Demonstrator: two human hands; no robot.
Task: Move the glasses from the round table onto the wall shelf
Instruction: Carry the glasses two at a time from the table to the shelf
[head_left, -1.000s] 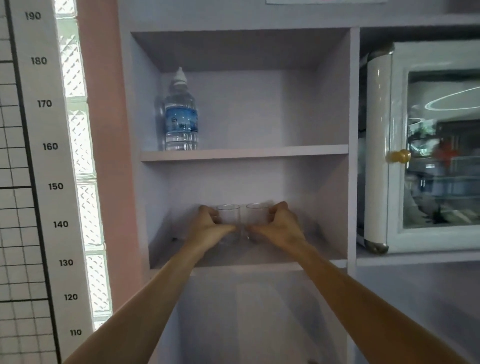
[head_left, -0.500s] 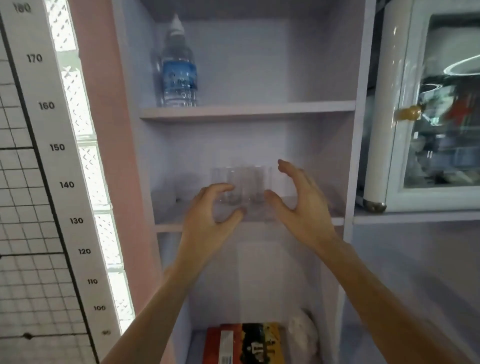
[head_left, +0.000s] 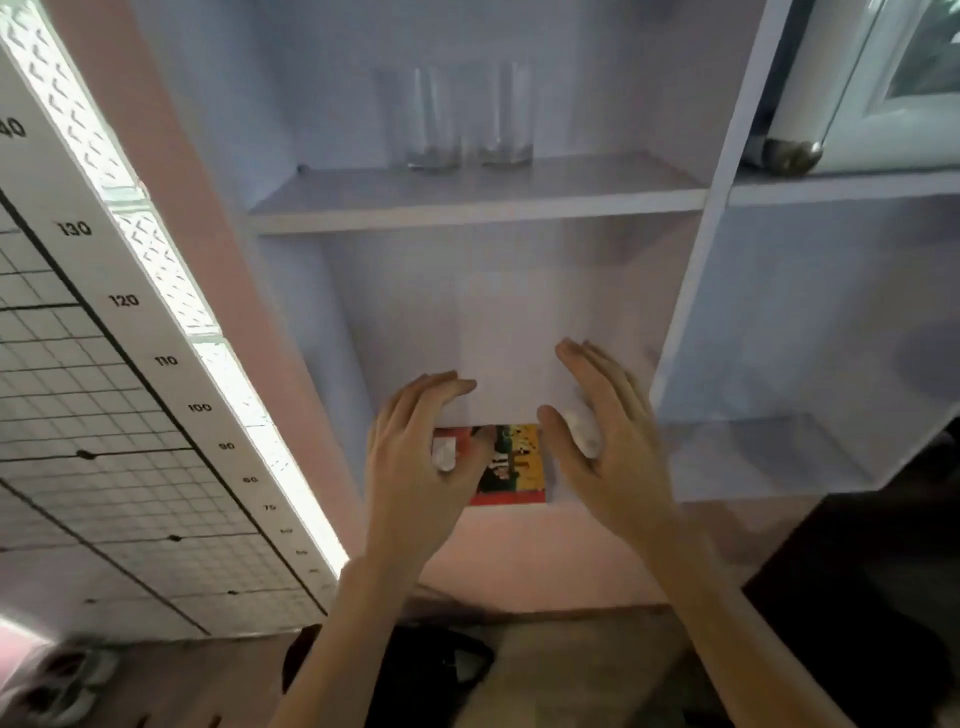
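Two clear glasses, a left glass (head_left: 434, 119) and a right glass (head_left: 506, 114), stand upright side by side on the pale wall shelf (head_left: 467, 210). Both hands are well below them, in front of the lower compartment. My left hand (head_left: 415, 467) is empty with its fingers curled loosely apart. My right hand (head_left: 608, 441) is empty too, with its fingers spread. Neither hand touches a glass. The round table is out of view.
A colourful box (head_left: 511, 465) lies in the lower compartment behind my hands. A white cabinet with a glass door (head_left: 883, 83) stands at the upper right. A height chart (head_left: 130, 415) covers the wall on the left. Shoes (head_left: 57, 686) sit on the floor.
Both hands let go of the glasses and dropped away from the shelf. The view tilted down, so the glasses now sit near the top of the frame.
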